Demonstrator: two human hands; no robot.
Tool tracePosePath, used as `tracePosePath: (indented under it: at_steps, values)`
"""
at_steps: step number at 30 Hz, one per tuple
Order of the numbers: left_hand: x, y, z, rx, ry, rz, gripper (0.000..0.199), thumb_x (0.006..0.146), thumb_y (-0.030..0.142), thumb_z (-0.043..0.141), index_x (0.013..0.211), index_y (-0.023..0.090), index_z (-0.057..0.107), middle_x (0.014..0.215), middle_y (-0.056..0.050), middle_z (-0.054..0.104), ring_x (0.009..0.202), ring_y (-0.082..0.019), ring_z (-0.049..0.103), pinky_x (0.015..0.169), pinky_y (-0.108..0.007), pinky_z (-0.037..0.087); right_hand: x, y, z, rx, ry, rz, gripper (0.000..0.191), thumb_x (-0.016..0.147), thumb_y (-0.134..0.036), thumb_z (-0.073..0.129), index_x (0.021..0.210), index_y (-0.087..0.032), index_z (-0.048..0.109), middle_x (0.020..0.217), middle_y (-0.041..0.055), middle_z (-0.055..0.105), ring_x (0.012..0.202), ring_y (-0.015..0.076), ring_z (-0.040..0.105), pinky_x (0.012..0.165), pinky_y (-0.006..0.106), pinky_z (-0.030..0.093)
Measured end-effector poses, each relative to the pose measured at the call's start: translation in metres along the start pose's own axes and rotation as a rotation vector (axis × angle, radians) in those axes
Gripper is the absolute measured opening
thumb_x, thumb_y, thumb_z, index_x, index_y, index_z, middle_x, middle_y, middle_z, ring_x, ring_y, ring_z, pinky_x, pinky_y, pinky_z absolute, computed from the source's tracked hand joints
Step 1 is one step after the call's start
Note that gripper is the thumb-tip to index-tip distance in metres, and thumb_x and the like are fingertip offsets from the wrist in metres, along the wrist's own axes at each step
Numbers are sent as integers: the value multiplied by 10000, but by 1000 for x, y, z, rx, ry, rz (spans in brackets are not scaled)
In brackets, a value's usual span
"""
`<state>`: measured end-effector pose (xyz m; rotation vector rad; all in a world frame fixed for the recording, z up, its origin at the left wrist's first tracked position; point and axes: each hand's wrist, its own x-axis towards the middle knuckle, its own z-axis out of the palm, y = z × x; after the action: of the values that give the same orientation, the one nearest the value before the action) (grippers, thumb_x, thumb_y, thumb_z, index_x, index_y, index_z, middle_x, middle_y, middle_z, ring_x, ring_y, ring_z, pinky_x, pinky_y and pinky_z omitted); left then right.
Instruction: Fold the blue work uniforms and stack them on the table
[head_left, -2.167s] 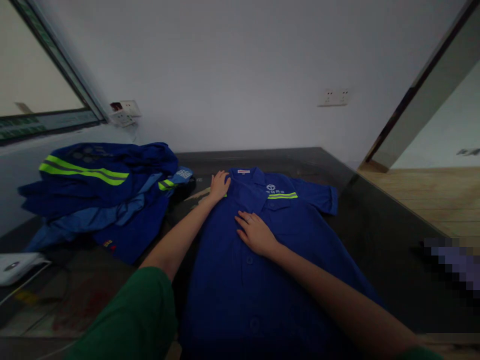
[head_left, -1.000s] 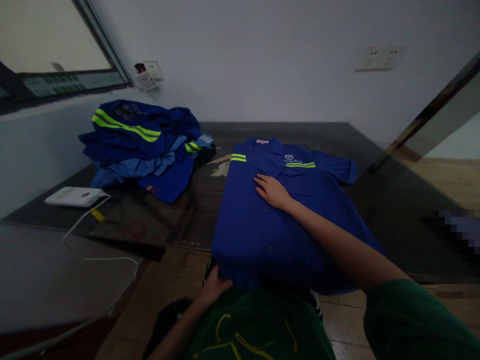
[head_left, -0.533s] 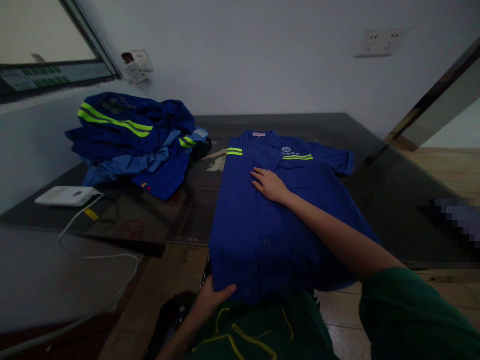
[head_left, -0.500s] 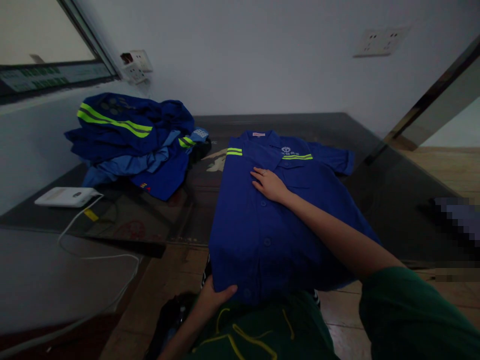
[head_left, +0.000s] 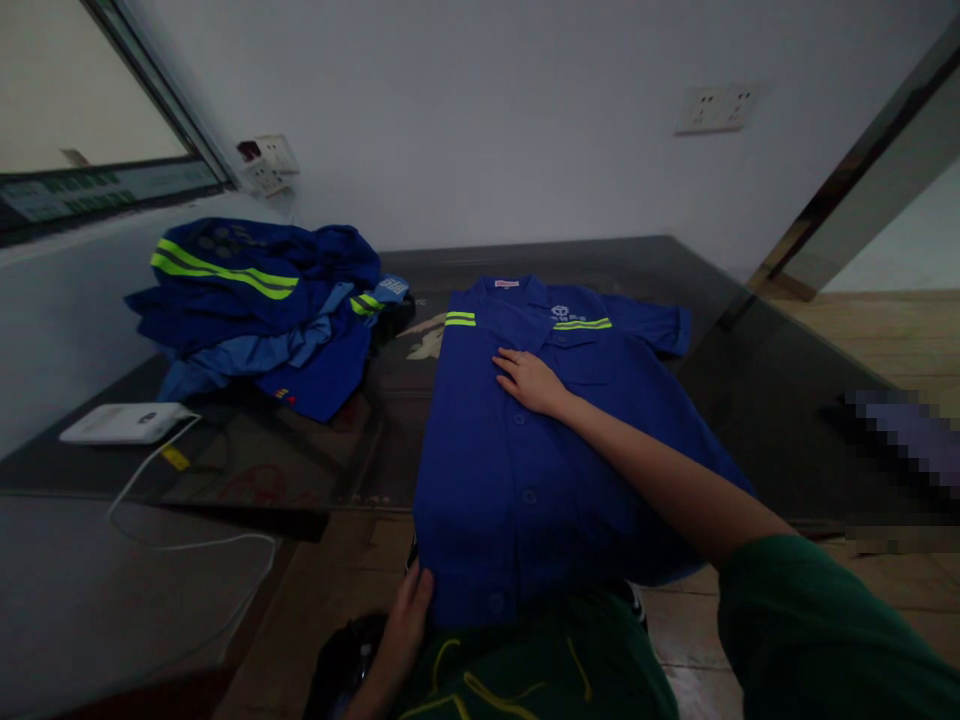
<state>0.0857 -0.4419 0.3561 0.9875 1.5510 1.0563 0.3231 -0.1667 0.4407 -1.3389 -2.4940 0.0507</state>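
A blue short-sleeved work shirt (head_left: pixel 480 470) with yellow-green stripes lies front up on the dark table (head_left: pixel 757 400), its collar toward the wall and its hem over the near edge. The left side of the shirt is folded in, and one sleeve sticks out at the right. My right hand (head_left: pixel 531 382) rests flat on the chest by the button line, fingers apart, holding nothing. At the lower left corner of the hem, my left hand (head_left: pixel 411 605) touches the shirt's edge; its fingers are close together and partly hidden, so a grip cannot be made out.
A heap of blue clothes (head_left: pixel 247 310) with striped bands lies on the table's left. In front of it is a white device (head_left: pixel 127 423) with a white cable (head_left: pixel 142 470). A blurred-out object (head_left: pixel 900 440) is at the right edge. Wall sockets (head_left: pixel 720 108) are behind.
My left hand's thumb has come off the top of the hem and now lies along its side edge. My right hand stays on the chest. The whole view has shifted slightly.
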Motion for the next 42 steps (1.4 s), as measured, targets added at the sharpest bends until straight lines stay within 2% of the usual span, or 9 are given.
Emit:
tracePosePath:
  at_steps: [4, 15, 23, 26, 29, 32, 36, 39, 42]
  values:
    - [1, 4, 6, -81, 14, -31, 727, 603, 775, 641, 928, 129, 725, 1007, -135, 735, 1082, -342, 631, 995, -446, 470, 0, 1, 0, 0, 6, -4, 482, 962, -324, 408, 1383, -104, 490, 1465, 156, 429, 1335, 252, 421, 1122, 432, 306]
    - [-2, -12, 4, -94, 70, -63, 708, 695, 795, 531, 979, 177, 727, 1019, -118, 732, 1099, -325, 627, 1000, -457, 474, -2, -2, -2, 18, 24, 0, 459, 958, -310, 417, 1369, -127, 510, 1458, 154, 440, 1333, 245, 430, 1119, 437, 313]
    - [11, -18, 6, -25, 14, -18, 638, 671, 731, 622, 926, 151, 690, 1014, -124, 719, 1140, -342, 595, 1039, -458, 434, -3, -4, -5, 11, 30, 9, 450, 953, -313, 439, 1359, -137, 523, 1449, 150, 454, 1320, 244, 448, 1114, 436, 325]
    - [9, -24, 0, 99, 212, 151, 489, 795, 608, 576, 1028, 181, 623, 1115, -121, 658, 1161, -316, 570, 1044, -455, 424, -5, -5, -6, 5, 45, 17, 440, 948, -299, 452, 1349, -136, 534, 1436, 155, 468, 1312, 246, 459, 1111, 439, 332]
    - [9, -18, -11, 226, 410, 498, 258, 889, 423, 512, 1066, 239, 551, 1123, -90, 589, 1115, -274, 561, 996, -433, 445, -6, -9, -11, 2, 69, 19, 434, 940, -295, 477, 1338, -135, 544, 1438, 162, 463, 1324, 249, 444, 1106, 427, 346]
    - [16, 16, -18, 336, 407, 842, 144, 901, 254, 485, 1031, 266, 546, 1036, -61, 560, 1008, -240, 561, 898, -399, 470, -12, -16, -25, 31, 76, 2, 424, 931, -302, 504, 1315, -132, 564, 1406, 162, 498, 1311, 248, 456, 1090, 407, 372]
    - [36, 104, -3, 458, 274, 1253, 211, 864, 111, 492, 954, 265, 604, 957, -41, 561, 967, -217, 534, 869, -381, 446, -40, -24, -62, 152, 29, 19, 349, 921, -304, 507, 1223, -178, 630, 1280, 110, 612, 1198, 238, 555, 1007, 382, 450]
    - [63, 173, 23, 517, 243, 1330, 195, 872, 118, 494, 922, 247, 633, 1021, -46, 597, 1053, -229, 518, 948, -418, 395, -87, -20, -93, 255, 41, 155, 311, 897, -332, 503, 1150, -240, 660, 1169, 67, 678, 1048, 228, 638, 913, 373, 495]
    - [108, 219, 55, 659, 21, 1238, 203, 919, 179, 456, 994, 222, 640, 1130, -57, 616, 1125, -222, 519, 1007, -433, 364, -154, -4, -116, 311, 96, 409, 290, 856, -418, 492, 990, -260, 694, 1000, 70, 725, 887, 232, 672, 801, 356, 514]
